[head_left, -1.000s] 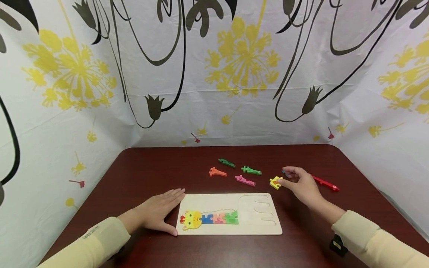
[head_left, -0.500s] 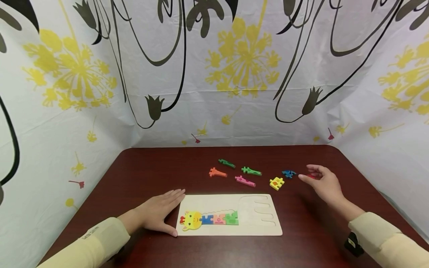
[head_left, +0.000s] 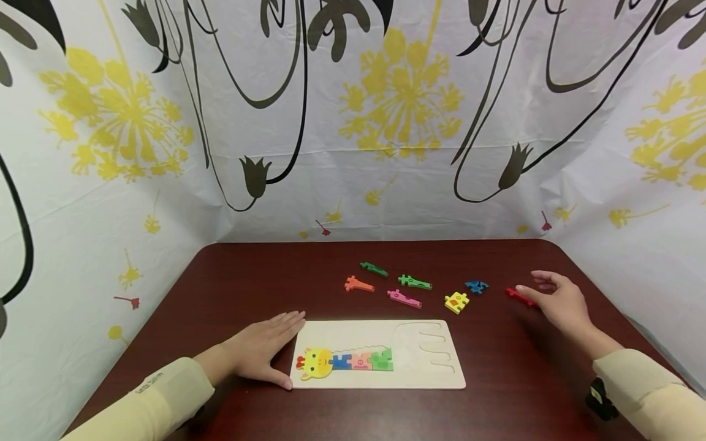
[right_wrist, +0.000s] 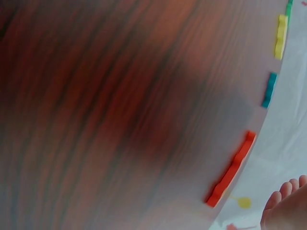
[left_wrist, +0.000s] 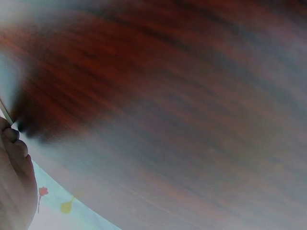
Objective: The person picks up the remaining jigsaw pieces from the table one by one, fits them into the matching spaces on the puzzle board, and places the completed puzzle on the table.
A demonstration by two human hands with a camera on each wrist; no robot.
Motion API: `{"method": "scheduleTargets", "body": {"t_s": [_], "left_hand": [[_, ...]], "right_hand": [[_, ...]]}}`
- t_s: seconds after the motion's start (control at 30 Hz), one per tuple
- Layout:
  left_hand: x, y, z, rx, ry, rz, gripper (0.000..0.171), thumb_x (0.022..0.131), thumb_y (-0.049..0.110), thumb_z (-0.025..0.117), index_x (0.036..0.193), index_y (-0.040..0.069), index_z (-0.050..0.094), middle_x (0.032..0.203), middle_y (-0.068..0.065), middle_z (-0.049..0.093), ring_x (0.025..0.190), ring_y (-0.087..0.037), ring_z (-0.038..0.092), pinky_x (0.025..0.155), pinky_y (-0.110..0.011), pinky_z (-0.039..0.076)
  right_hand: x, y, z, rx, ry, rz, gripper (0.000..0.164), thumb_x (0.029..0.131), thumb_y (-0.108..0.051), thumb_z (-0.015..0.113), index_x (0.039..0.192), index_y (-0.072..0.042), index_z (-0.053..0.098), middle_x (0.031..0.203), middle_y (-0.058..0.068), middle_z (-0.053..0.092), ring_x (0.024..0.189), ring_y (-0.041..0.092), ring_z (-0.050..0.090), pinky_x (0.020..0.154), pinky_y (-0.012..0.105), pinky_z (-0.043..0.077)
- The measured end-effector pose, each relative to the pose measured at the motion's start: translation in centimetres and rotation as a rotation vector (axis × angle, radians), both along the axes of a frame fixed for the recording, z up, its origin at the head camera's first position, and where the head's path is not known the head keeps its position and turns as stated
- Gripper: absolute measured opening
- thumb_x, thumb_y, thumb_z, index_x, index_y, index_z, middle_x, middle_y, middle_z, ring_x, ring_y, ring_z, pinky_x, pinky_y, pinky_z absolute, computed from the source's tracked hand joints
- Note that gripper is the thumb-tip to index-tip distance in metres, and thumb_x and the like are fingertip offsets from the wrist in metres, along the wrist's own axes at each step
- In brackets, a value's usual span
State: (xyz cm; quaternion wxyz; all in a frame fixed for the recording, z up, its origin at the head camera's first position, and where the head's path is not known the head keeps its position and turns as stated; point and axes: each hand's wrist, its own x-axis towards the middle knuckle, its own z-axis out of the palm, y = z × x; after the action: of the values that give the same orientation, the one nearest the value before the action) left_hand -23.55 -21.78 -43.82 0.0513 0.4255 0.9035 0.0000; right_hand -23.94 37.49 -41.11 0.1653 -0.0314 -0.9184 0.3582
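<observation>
On the table lies a pale wooden puzzle board with a giraffe head piece and blue, pink and green pieces in a row. My left hand rests flat at the board's left edge, fingers straight, thumb by the near corner. In the left wrist view only part of the left hand shows. My right hand hovers at the right by a long red puzzle piece, partly covering it in the head view. In the right wrist view the red piece lies on the table, apart from the loosely bent fingers.
Loose puzzle pieces lie behind the board: yellow, blue, pink, orange, light green and dark green. A patterned white cloth hangs behind the brown table.
My right hand has moved right, away from the yellow and blue pieces, to the red piece. The blue piece is now uncovered. My left hand has stayed in place.
</observation>
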Motion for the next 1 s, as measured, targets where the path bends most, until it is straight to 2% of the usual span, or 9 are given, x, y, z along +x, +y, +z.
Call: {"method": "scheduleTargets", "body": {"t_s": [0.13,0.33,0.67,1.0], "left_hand": [[0.0,-0.1,-0.1,0.002,0.003,-0.003,0.117,0.075,0.086,0.043,0.155,0.004,0.020,0.161,-0.009,0.017,0.146,-0.023,0.014,0.115,-0.040,0.021],[-0.1,-0.1,-0.2,0.002,0.014,-0.006,0.117,0.075,0.086,0.043,0.155,0.004,0.021,0.161,-0.009,0.017,0.146,-0.023,0.014,0.115,-0.039,0.021],[-0.1,-0.1,-0.3,-0.001,0.012,-0.005,0.117,0.075,0.087,0.043,0.155,0.004,0.020,0.161,-0.009,0.016,0.146,-0.023,0.014,0.115,-0.039,0.021],[0.0,0.0,0.0,-0.001,0.001,-0.002,0.117,0.075,0.087,0.043,0.155,0.004,0.020,0.161,-0.009,0.016,0.146,-0.023,0.014,0.115,-0.040,0.021]], "right_hand": [[-0.2,1.2,-0.3,0.009,-0.030,-0.014,0.068,0.091,-0.043,0.066,0.133,0.007,0.049,0.127,0.031,0.052,0.111,0.044,0.049,0.068,0.025,0.041],[-0.4,2.6,-0.4,0.016,-0.085,-0.018,0.072,0.091,-0.045,0.066,0.135,0.009,0.046,0.126,0.035,0.051,0.108,0.045,0.051,0.059,0.019,0.045],[-0.7,4.2,-1.4,0.070,-0.128,-0.009,0.072,0.091,-0.046,0.065,0.129,0.012,0.049,0.118,0.039,0.052,0.103,0.047,0.051,0.073,0.046,0.047],[-0.6,6.0,-2.2,0.108,-0.208,0.041,0.072,0.089,-0.045,0.068,0.125,0.015,0.051,0.117,0.039,0.054,0.099,0.046,0.055,0.073,0.047,0.050]]}}
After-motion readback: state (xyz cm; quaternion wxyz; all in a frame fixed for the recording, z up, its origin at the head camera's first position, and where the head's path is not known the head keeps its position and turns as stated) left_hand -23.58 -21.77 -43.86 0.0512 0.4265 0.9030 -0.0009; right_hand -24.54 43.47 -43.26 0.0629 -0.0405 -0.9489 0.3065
